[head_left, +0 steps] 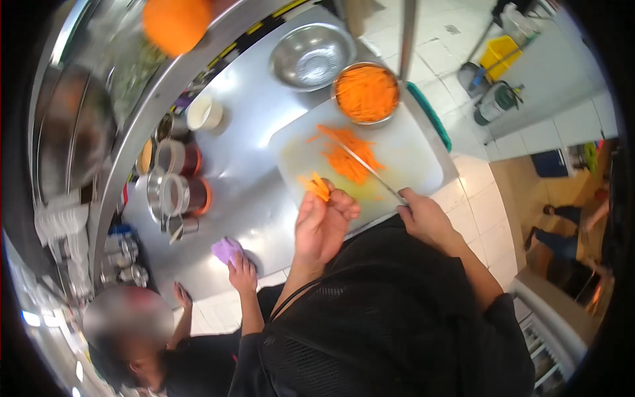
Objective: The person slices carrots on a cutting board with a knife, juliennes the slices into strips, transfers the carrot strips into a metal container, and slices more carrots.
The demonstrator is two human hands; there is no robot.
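Left fingers (344, 202): curled palm-up, thumb side pinching a few carrot strips (317, 188) just above the near edge of the board.
Right fingers (408, 195): closed around the handle of a knife (370, 169), level with the left fingers and right of them, at the board's near edge.
Knife: blade slanting away from the right fingers, up and to the left, across the pile.
Board (413, 155): pale, beyond both sets of fingers, wet and yellowish in places.
Pile (350, 159): cut carrot, spread on the board beyond the left fingers, a few loose bits around it.
Small bowl (381, 122): metal, heaped with carrot strips, beyond the pile at the board's far side.
Wide bowl (291, 56): metal, beyond the small bowl and to its left, on the tabletop (258, 112).
Cloth (227, 251): purple, left of the left fingers, under a co-worker's hand (243, 274).
Jars (193, 195): two, with dark red contents, farther left of the left fingers.
Cup (204, 113): white, beyond the jars.
Shelf (142, 102): along the far left, a blurred orange item (175, 23) over it.
Dustpan (501, 59): yellow, on the floor far beyond the right fingers, near a green cylinder (495, 106).
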